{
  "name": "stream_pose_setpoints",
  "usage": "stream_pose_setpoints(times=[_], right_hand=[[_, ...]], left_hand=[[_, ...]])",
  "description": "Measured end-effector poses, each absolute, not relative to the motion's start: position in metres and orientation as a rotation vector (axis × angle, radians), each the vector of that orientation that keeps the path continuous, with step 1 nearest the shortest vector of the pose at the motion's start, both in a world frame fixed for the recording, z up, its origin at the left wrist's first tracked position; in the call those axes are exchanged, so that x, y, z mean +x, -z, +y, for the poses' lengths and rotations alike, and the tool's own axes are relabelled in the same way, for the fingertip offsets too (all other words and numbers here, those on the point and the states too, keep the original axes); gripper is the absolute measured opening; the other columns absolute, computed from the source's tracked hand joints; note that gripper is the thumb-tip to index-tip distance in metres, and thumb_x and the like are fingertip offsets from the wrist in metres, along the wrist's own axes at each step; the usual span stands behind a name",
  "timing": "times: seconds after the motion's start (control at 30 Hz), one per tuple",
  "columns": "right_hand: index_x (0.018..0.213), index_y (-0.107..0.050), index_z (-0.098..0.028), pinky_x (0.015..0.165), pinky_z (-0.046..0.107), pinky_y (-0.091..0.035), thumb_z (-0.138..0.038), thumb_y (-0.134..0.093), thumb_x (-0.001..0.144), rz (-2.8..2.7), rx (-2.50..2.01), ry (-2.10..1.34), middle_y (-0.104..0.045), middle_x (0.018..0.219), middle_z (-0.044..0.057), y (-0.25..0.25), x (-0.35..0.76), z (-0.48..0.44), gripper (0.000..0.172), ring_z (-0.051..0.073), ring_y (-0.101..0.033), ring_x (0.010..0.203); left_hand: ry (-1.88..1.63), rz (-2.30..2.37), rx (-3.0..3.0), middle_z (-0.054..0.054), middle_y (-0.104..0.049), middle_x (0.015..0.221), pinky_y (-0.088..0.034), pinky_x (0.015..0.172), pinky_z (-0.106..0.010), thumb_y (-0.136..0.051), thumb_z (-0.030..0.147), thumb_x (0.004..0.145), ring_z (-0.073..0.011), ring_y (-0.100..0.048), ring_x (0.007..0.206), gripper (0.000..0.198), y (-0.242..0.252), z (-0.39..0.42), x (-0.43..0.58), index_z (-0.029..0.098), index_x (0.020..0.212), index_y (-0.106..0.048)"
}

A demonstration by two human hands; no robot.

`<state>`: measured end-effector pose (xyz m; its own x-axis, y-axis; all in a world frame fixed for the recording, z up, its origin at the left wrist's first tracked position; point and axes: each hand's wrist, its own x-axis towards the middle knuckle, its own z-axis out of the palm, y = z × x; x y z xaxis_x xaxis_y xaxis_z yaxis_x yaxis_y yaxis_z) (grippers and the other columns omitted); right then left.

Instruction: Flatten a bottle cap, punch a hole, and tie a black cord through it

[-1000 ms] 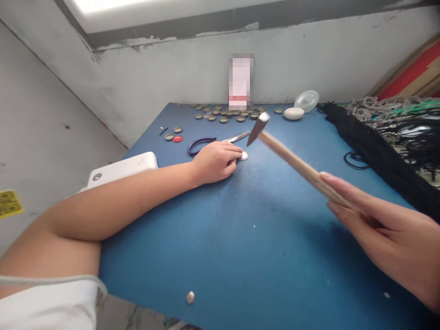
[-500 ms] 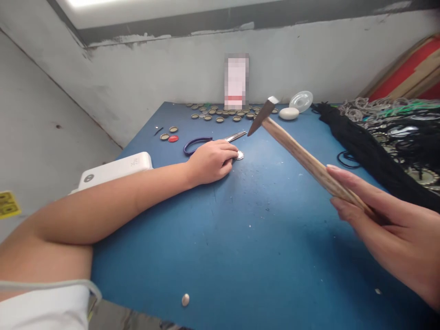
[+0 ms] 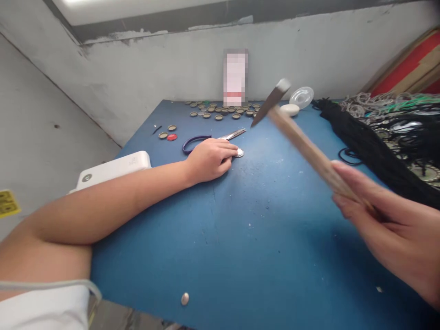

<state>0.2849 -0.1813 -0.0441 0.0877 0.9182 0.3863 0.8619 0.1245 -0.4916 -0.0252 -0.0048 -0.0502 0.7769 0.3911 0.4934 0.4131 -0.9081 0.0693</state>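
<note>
My left hand (image 3: 209, 159) rests on the blue table (image 3: 261, 238), fingers curled, fingertips pinching a small silver bottle cap (image 3: 239, 153) flat against the surface. My right hand (image 3: 388, 233) at the lower right is closed around the wooden handle of a hammer (image 3: 302, 142). The hammer is raised, its metal head (image 3: 271, 101) up in the air to the right of and above the cap, blurred by motion.
Blue-handled scissors (image 3: 206, 139) lie just behind my left hand. Several bottle caps (image 3: 220, 112) sit along the back edge, a red cap (image 3: 171, 137) at left. A white device (image 3: 113, 169) sits at the left edge. Black cords (image 3: 374, 151) pile at right. A pebble-like piece (image 3: 184, 299) lies near the front.
The hammer head has risen step by step, from just above the cap to well above the table. My left hand stays on the cap.
</note>
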Motion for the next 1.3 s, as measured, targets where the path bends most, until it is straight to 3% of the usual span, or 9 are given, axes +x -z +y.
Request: stream_pose_setpoints(times=[0.17, 0.43, 0.67, 0.73, 0.83, 0.9, 1.07, 1.2, 1.3], right_hand=[[0.137, -0.069, -0.035, 0.079, 0.038, -0.068, -0.046, -0.048, 0.092, -1.969, -1.738, -0.271, -0.077, 0.124, -0.005, 0.044, 0.285, -0.175, 0.051, 0.027, -0.078, 0.106], [0.137, -0.069, -0.033, 0.066, 0.033, -0.067, -0.046, -0.055, 0.089, -1.820, -1.739, -0.157, -0.080, 0.119, -0.002, 0.031, 0.281, -0.176, 0.051, 0.025, -0.081, 0.084], [0.131, -0.073, -0.036, 0.066, 0.034, -0.067, -0.047, -0.055, 0.088, -1.863, -1.735, -0.237, -0.080, 0.117, -0.002, 0.037, 0.283, -0.174, 0.048, 0.027, -0.081, 0.091], [0.132, -0.072, -0.038, 0.073, 0.035, -0.068, -0.047, -0.056, 0.089, -1.829, -1.728, -0.233, -0.079, 0.120, -0.004, 0.038, 0.281, -0.177, 0.047, 0.027, -0.080, 0.096], [0.142, -0.062, -0.043, 0.098, 0.040, -0.062, -0.045, -0.061, 0.091, -1.629, -1.740, -0.154, -0.075, 0.131, -0.007, 0.039, 0.280, -0.182, 0.051, 0.027, -0.075, 0.112], [0.146, -0.059, -0.043, 0.104, 0.042, -0.059, -0.045, -0.061, 0.092, -1.610, -1.731, -0.152, -0.072, 0.135, -0.007, 0.041, 0.280, -0.182, 0.054, 0.027, -0.072, 0.119], [0.136, -0.069, -0.036, 0.080, 0.040, -0.068, -0.045, -0.049, 0.092, -1.989, -1.681, -0.308, -0.076, 0.127, -0.004, 0.045, 0.283, -0.173, 0.050, 0.029, -0.076, 0.109], [0.135, -0.070, -0.034, 0.076, 0.039, -0.068, -0.047, -0.051, 0.090, -1.861, -1.711, -0.240, -0.079, 0.121, -0.002, 0.038, 0.278, -0.175, 0.050, 0.028, -0.079, 0.100], [0.138, -0.068, -0.031, 0.083, 0.039, -0.067, -0.046, -0.055, 0.090, -1.721, -1.720, -0.171, -0.076, 0.127, 0.000, 0.034, 0.277, -0.178, 0.052, 0.029, -0.078, 0.103]], left_hand=[[0.781, -0.668, -2.899, -0.008, -0.080, 0.114, -0.063, 0.093, -0.037, -0.052, 0.010, 0.089, -0.0229, -0.077, 0.105, 0.032, 0.051, -0.004, -0.025, 0.017, 0.104, -0.079], [0.769, -0.705, -2.932, -0.007, -0.078, 0.119, -0.060, 0.098, -0.039, -0.052, 0.010, 0.090, -0.0242, -0.074, 0.110, 0.033, 0.050, -0.007, -0.026, 0.016, 0.110, -0.077], [0.779, -0.740, -2.866, -0.011, -0.078, 0.116, -0.059, 0.100, -0.043, -0.053, 0.011, 0.089, -0.0263, -0.073, 0.109, 0.031, 0.049, -0.007, -0.025, 0.015, 0.108, -0.077], [0.781, -0.697, -2.890, -0.009, -0.078, 0.117, -0.060, 0.099, -0.041, -0.052, 0.009, 0.088, -0.0249, -0.074, 0.110, 0.032, 0.050, -0.006, -0.025, 0.016, 0.107, -0.077], [0.783, -0.696, -2.898, -0.007, -0.079, 0.118, -0.061, 0.096, -0.038, -0.052, 0.008, 0.087, -0.0231, -0.075, 0.108, 0.034, 0.052, -0.005, -0.026, 0.018, 0.107, -0.078], [0.793, -0.695, -2.900, -0.008, -0.079, 0.118, -0.062, 0.095, -0.037, -0.053, 0.008, 0.087, -0.0232, -0.076, 0.107, 0.034, 0.052, -0.004, -0.025, 0.017, 0.108, -0.078], [0.807, -0.677, -2.890, -0.011, -0.079, 0.116, -0.063, 0.093, -0.039, -0.053, 0.007, 0.084, -0.0251, -0.077, 0.105, 0.034, 0.050, -0.005, -0.023, 0.014, 0.104, -0.079], [0.785, -0.695, -2.887, -0.010, -0.079, 0.116, -0.063, 0.093, -0.038, -0.053, 0.007, 0.084, -0.0244, -0.077, 0.105, 0.035, 0.050, -0.006, -0.024, 0.015, 0.106, -0.079], [0.789, -0.704, -2.893, -0.009, -0.079, 0.117, -0.063, 0.094, -0.037, -0.053, 0.007, 0.085, -0.0231, -0.077, 0.106, 0.035, 0.050, -0.006, -0.024, 0.016, 0.105, -0.079]])
